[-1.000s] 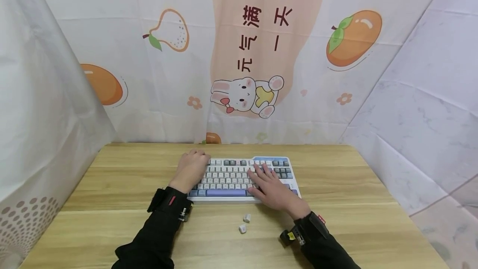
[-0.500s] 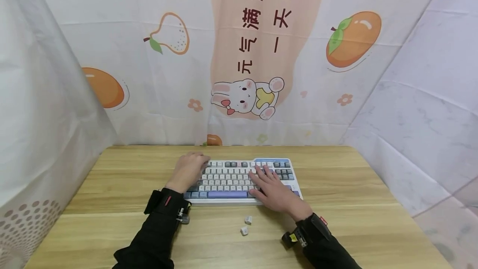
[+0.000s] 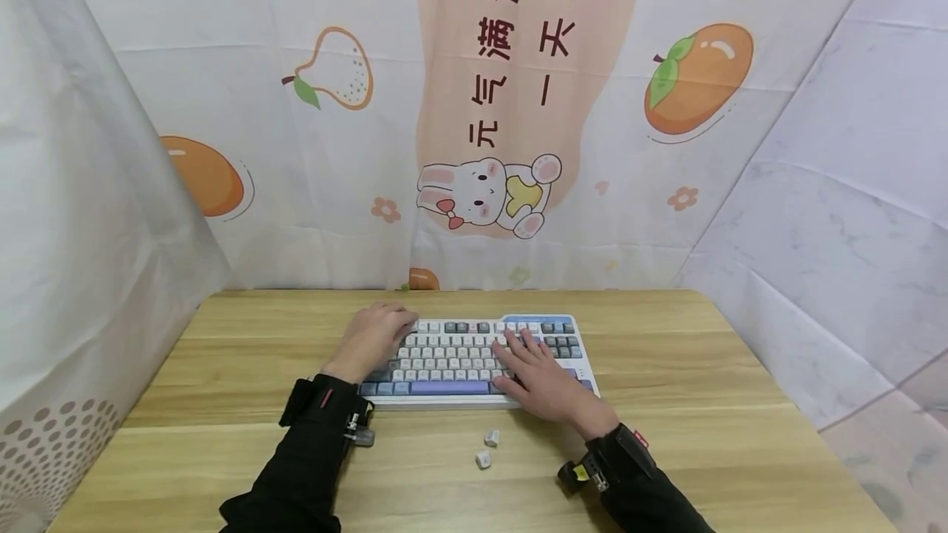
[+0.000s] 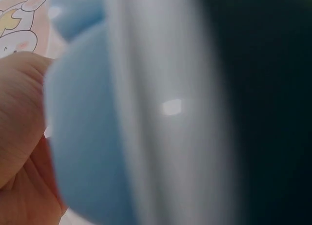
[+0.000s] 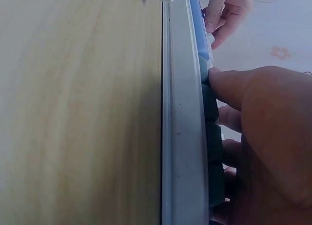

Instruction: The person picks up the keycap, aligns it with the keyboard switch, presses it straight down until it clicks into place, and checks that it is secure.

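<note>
A white keyboard (image 3: 444, 403) with white, grey, blue and purple keys lies near the middle of the wooden table. At its far left corner is my left hand (image 3: 368, 341), fingers curled. Its thumb and fingers pinch a white keycap (image 5: 210, 38), as the right wrist view shows. In the left wrist view blurred blue keys fill the foreground and hide the fingertips of this left hand (image 4: 22, 137). My right hand (image 3: 546, 379) rests with spread fingers on the right part of the keys; its thumb (image 5: 226, 84) touches the front row.
Two loose keycaps, one (image 3: 492, 437) behind the other (image 3: 484, 460), lie on the table (image 3: 689, 418) in front of the keyboard. A printed white curtain (image 3: 333, 187) hangs behind the table's far edge. Wrist-worn cameras sit on both black sleeves.
The left hand and wrist have shifted slightly left, so more of the keyboard's front left corner shows. The right hand stays in place. The head view has tilted a little.
</note>
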Demonstrator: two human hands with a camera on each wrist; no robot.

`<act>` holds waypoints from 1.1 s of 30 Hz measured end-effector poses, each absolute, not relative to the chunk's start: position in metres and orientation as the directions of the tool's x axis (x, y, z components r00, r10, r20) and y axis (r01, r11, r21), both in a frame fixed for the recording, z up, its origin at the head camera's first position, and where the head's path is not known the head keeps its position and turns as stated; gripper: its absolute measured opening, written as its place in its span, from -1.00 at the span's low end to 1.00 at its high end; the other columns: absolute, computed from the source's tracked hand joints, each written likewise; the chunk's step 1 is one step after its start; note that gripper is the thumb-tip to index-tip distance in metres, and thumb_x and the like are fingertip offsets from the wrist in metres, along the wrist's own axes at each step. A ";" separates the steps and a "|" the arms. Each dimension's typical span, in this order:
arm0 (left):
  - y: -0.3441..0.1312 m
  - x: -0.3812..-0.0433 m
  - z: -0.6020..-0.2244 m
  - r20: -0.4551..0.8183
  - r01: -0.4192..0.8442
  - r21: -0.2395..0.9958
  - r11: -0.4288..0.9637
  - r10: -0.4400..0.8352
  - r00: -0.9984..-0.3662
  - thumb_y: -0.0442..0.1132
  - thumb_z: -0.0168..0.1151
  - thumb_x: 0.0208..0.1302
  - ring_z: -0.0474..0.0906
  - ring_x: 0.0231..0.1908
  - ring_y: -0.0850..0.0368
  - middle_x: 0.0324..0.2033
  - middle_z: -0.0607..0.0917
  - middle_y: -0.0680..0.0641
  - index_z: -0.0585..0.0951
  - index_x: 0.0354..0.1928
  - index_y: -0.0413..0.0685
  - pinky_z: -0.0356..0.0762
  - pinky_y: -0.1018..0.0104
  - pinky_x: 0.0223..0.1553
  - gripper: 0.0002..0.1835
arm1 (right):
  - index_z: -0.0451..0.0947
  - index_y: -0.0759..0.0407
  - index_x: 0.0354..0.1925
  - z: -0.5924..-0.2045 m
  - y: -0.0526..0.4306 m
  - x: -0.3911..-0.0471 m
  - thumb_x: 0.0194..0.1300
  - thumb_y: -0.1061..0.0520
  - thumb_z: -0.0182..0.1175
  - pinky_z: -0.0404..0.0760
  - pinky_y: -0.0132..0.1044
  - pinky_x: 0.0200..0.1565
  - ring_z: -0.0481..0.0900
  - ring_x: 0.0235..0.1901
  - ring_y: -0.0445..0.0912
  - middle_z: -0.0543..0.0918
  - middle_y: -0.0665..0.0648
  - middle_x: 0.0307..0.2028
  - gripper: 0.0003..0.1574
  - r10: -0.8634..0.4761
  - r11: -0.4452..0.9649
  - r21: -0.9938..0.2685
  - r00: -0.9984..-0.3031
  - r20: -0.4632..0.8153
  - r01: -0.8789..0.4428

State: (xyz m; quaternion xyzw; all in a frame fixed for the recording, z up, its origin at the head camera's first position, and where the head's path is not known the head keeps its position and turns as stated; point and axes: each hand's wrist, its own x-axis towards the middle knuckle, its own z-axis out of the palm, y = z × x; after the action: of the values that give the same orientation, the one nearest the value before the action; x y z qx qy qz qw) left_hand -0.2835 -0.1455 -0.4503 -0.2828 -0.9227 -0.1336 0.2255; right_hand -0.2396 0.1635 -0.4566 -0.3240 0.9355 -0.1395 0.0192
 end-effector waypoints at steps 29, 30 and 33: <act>-0.125 -0.274 -0.443 0.460 0.446 0.051 0.894 0.375 -0.805 -0.45 0.19 0.13 0.47 -0.58 0.11 -0.62 0.63 0.00 0.73 -0.43 -0.02 0.42 0.14 -0.52 -0.80 | 0.03 0.10 0.46 -0.457 0.163 -0.238 0.48 -0.20 -0.21 -0.10 0.22 0.30 -0.20 0.40 0.25 -0.02 0.31 0.44 -0.25 -0.611 0.754 -0.262 -0.790 0.057 -0.602; -0.125 -0.274 -0.442 0.480 0.448 0.046 0.893 0.374 -0.794 -0.45 0.19 0.11 0.38 -0.65 0.15 -0.71 0.57 0.02 0.72 -0.49 -0.02 0.35 0.17 -0.58 -0.79 | 0.03 0.10 0.46 -0.457 0.163 -0.238 0.48 -0.21 -0.22 -0.10 0.22 0.30 -0.20 0.40 0.25 -0.02 0.31 0.45 -0.25 -0.610 0.755 -0.260 -0.790 0.056 -0.602; -0.122 -0.273 -0.440 0.527 0.452 0.037 0.891 0.367 -0.766 -0.40 0.20 0.15 0.17 -0.74 0.22 -0.84 0.36 0.08 0.71 -0.54 -0.04 0.16 0.26 -0.68 -0.80 | 0.03 0.11 0.46 -0.457 0.164 -0.238 0.49 -0.20 -0.21 -0.11 0.22 0.30 -0.20 0.40 0.25 -0.02 0.32 0.44 -0.26 -0.610 0.754 -0.266 -0.791 0.057 -0.601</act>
State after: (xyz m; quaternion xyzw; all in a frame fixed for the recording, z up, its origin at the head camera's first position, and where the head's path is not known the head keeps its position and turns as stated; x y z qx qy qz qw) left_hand -0.2729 -0.1221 -0.4399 -0.2188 -0.9363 -0.0809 0.2625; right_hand -0.2380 0.1638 -0.4568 -0.3231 0.9364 -0.1362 0.0163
